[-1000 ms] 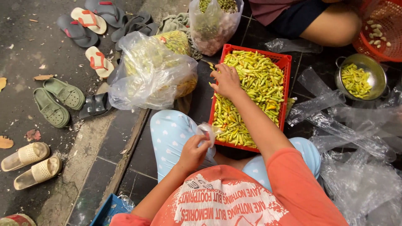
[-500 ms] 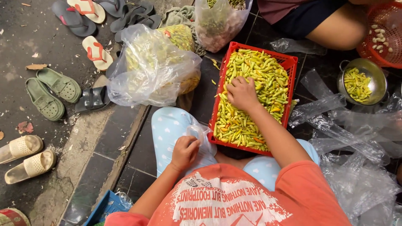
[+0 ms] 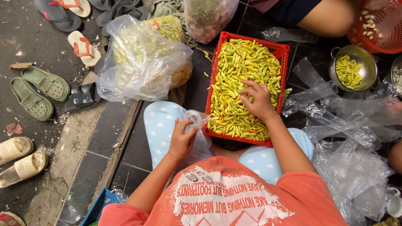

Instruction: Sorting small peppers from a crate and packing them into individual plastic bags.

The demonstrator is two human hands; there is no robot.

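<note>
At centre frame, red plastic crate [image 3: 217, 75], rectangular, slotted walls, sits on the dark tiled floor [image 3: 125, 146], heaped with slim glossy chilies [image 3: 238, 71], yellow-green, a few orange. Right hand [image 3: 258, 100] lies palm-down on the pile, fingers curled into the chilies, apart. At 8 o'clock of it, left hand [image 3: 181, 140] over the knee, fingers pinched on the mouth of a small clear bag [image 3: 197, 119], thin, crinkled. At 10 o'clock of the crate, big clear bag [image 3: 138, 62] of chilies. At 2 o'clock, round steel pot [image 3: 356, 69].
</note>
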